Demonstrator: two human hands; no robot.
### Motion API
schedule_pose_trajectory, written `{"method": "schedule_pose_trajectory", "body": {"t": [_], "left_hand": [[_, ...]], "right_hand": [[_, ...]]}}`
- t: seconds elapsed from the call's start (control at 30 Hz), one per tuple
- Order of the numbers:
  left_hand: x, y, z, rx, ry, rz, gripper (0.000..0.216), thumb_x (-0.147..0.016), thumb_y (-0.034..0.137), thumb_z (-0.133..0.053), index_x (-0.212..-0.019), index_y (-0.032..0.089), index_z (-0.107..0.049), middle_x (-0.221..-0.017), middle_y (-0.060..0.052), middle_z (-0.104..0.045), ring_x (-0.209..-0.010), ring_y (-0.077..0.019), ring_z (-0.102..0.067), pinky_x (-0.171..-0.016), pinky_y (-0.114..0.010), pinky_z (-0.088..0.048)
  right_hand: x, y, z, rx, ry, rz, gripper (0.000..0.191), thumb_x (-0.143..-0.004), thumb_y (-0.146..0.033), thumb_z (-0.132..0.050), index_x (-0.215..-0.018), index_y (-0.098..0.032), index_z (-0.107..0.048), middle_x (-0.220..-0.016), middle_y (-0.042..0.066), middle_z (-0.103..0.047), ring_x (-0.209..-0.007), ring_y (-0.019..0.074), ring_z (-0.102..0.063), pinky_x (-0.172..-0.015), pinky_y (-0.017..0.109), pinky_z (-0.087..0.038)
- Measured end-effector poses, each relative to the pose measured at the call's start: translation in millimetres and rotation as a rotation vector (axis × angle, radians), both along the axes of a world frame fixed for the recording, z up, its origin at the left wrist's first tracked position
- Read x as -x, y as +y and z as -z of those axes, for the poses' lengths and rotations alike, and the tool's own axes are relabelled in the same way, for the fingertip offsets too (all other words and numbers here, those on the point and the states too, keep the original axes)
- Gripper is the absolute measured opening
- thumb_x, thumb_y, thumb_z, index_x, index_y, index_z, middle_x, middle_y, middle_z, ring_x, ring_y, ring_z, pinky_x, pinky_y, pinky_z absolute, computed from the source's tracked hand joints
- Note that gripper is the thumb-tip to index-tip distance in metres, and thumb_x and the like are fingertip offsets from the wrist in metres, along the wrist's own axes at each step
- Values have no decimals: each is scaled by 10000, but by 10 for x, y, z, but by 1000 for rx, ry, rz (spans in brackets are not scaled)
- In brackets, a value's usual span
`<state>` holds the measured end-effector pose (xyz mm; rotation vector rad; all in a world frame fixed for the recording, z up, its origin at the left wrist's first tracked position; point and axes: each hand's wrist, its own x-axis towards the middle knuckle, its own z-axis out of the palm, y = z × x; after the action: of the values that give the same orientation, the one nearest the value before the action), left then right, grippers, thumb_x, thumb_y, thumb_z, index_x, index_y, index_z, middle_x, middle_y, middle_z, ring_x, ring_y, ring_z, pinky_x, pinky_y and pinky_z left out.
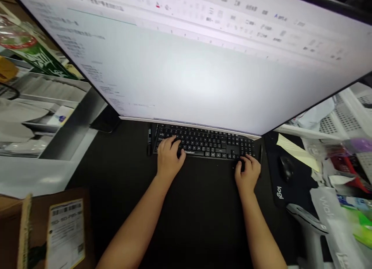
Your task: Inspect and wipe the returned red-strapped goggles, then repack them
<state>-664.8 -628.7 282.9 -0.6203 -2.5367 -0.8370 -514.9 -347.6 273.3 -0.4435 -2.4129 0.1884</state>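
Observation:
A black keyboard (209, 142) lies on a dark desk mat (186, 207) under a large bright monitor (197, 67) that shows a document window. My left hand (169, 157) rests on the keyboard's left half, fingers spread over the keys and thumb near the space bar. Over the keyboard's right end, by the number pad, my right hand (247, 172) lies with its fingers curved onto the keys. Neither hand holds anything.
A black mouse (286, 167) sits on a black mouse pad (280, 191) to the right. Farther right lie bags, papers and white baskets (340, 118). A cardboard box with a label (66, 232) stands at the near left, with metal trays (49, 106) behind it.

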Motion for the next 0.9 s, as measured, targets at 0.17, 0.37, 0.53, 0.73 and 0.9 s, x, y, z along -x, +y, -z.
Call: {"method": "schedule_pose_trajectory", "body": {"t": [0.17,0.37,0.53,0.73,0.9], "left_hand": [[-11,12,-10,9,-21,-7,281,-870,198,-584,-1134,133,-656,-1268,-166,-617,-1221,-331,-532,-1052,-510,-470],[-59,10,-45,4,-37,-18,292,-840,173,-604,-1129,156,-640,-1259,-138,-621,-1202,-308,-552,-1048,-494,-485],[-78,0,-31,-18,-58,-29,315,-840,165,-611,-1155,163,-628,-1275,-142,-610,-1237,-309,-530,-1049,-504,-486],[-94,-1,-31,-35,-73,-14,315,-848,167,-609,-1162,151,-623,-1279,-149,-601,-1249,-304,-521,-1073,-503,-476],[-86,-3,-18,-34,-69,-21,300,-860,176,-591,-1159,168,-621,-1285,-138,-599,-1245,-305,-522,-1064,-515,-483]], "right_hand": [[-3,-27,-23,-12,-4,-31,205,-916,-247,-563,-1041,-156,-696,-1163,148,-621,-1117,285,-563,-959,471,-459],[-46,73,84,-35,-21,-96,207,-889,-275,-587,-1006,-170,-722,-1186,149,-635,-1106,305,-581,-949,490,-443],[-26,92,146,-6,6,-81,214,-854,-281,-598,-979,-163,-726,-1179,167,-637,-1103,342,-589,-949,517,-428],[-29,44,95,-15,32,-57,233,-838,-275,-601,-1007,-151,-703,-1158,173,-650,-1085,347,-606,-952,517,-422],[-22,78,115,-37,37,-74,215,-842,-277,-600,-974,-143,-704,-1139,177,-661,-1077,354,-618,-931,514,-436]]}}
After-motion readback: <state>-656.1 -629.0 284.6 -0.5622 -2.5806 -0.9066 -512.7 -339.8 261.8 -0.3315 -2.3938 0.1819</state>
